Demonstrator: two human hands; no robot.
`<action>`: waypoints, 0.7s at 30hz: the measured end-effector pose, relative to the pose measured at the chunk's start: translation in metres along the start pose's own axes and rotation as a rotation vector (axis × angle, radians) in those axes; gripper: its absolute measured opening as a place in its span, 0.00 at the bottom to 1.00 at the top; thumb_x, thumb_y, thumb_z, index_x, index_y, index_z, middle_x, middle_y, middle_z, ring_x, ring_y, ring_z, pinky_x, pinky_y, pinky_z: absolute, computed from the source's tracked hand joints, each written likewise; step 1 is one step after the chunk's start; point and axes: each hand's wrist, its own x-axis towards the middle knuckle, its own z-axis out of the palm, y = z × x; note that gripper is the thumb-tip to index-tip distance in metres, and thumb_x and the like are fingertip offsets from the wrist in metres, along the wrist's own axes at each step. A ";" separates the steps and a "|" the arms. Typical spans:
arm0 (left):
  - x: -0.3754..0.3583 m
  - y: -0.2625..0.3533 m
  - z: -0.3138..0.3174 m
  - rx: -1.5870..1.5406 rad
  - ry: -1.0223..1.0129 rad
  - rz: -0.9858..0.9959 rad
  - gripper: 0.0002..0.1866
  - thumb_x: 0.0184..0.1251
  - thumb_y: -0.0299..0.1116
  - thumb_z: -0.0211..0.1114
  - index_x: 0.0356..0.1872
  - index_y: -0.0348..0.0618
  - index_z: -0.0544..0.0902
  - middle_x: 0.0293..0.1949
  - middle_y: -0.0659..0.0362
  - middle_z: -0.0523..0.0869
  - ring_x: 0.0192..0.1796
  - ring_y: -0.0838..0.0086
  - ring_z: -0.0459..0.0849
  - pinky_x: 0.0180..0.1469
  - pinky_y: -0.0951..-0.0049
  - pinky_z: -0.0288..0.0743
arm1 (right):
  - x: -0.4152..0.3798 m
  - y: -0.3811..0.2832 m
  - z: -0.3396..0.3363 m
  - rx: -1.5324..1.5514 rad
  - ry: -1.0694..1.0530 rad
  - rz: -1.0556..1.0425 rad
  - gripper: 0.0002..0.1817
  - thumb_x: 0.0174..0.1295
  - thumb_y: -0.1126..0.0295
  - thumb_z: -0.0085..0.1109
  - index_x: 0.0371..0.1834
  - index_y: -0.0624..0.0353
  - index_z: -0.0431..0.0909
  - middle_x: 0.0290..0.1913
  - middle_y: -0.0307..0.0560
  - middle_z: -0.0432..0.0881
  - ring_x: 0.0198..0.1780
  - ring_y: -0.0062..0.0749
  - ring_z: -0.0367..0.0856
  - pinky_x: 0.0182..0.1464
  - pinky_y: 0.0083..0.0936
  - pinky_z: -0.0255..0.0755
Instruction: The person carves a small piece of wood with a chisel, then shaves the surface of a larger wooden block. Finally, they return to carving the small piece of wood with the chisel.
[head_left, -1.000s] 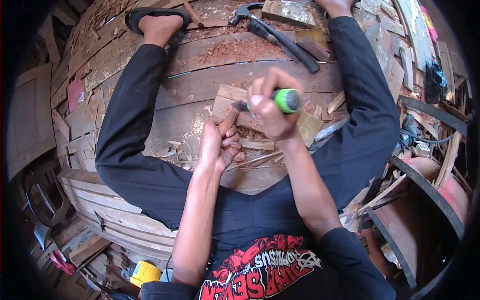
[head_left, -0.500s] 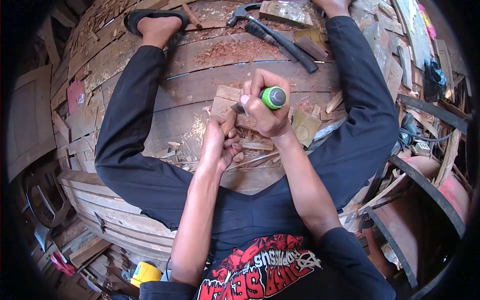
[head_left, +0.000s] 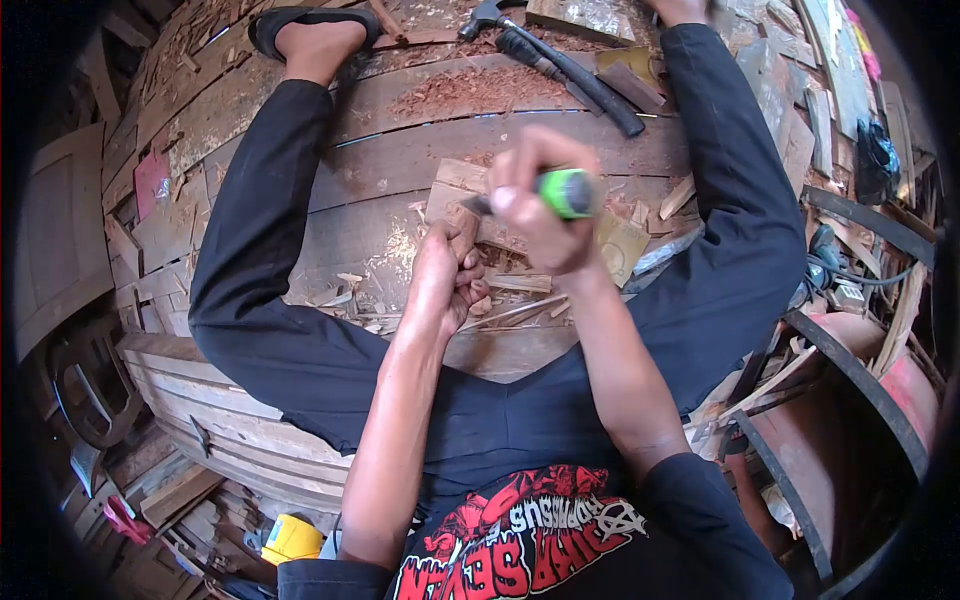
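My left hand point(head_left: 446, 275) is wrapped round a small brown wooden piece point(head_left: 463, 226), its upper end resting at a flat wood block point(head_left: 456, 186) on the floor. My right hand point(head_left: 541, 205), blurred by motion, grips a tool with a green and black handle point(head_left: 568, 193). The tool's dark blade point(head_left: 477, 205) points left and meets the upper end of the wooden piece. Between the two hands there is only a short gap.
Above lie a hammer point(head_left: 570, 72) and a dark-handled tool point(head_left: 527, 52) beside a wood block point(head_left: 580, 17). Reddish shavings point(head_left: 470, 90) cover some planks. Wood scraps and a yellowish square point(head_left: 622, 248) lie right of my hands. My legs spread on both sides.
My right hand has shifted slightly right, and the green handle has tilted over to the right. My left hand still holds the wooden piece, nearly in place.
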 end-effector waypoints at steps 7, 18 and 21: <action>-0.015 0.005 0.014 0.092 0.074 0.014 0.22 0.85 0.48 0.46 0.25 0.55 0.68 0.19 0.71 0.63 0.17 0.84 0.57 0.20 0.80 0.53 | 0.007 -0.015 -0.003 0.101 0.002 0.061 0.13 0.56 0.75 0.62 0.23 0.57 0.66 0.21 0.36 0.70 0.23 0.17 0.66 0.25 0.21 0.60; -0.013 0.006 0.011 0.207 0.077 0.021 0.21 0.85 0.50 0.45 0.28 0.55 0.69 0.19 0.72 0.64 0.18 0.84 0.57 0.22 0.80 0.55 | 0.005 -0.007 0.001 -0.039 -0.082 0.111 0.13 0.55 0.79 0.62 0.20 0.58 0.67 0.21 0.35 0.71 0.25 0.16 0.69 0.26 0.20 0.62; -0.015 0.011 0.018 0.235 0.062 0.045 0.17 0.83 0.44 0.45 0.28 0.56 0.68 0.19 0.72 0.64 0.18 0.84 0.57 0.21 0.79 0.54 | 0.002 -0.010 -0.003 0.036 -0.108 0.180 0.13 0.54 0.78 0.63 0.21 0.59 0.67 0.22 0.36 0.73 0.26 0.16 0.71 0.27 0.20 0.63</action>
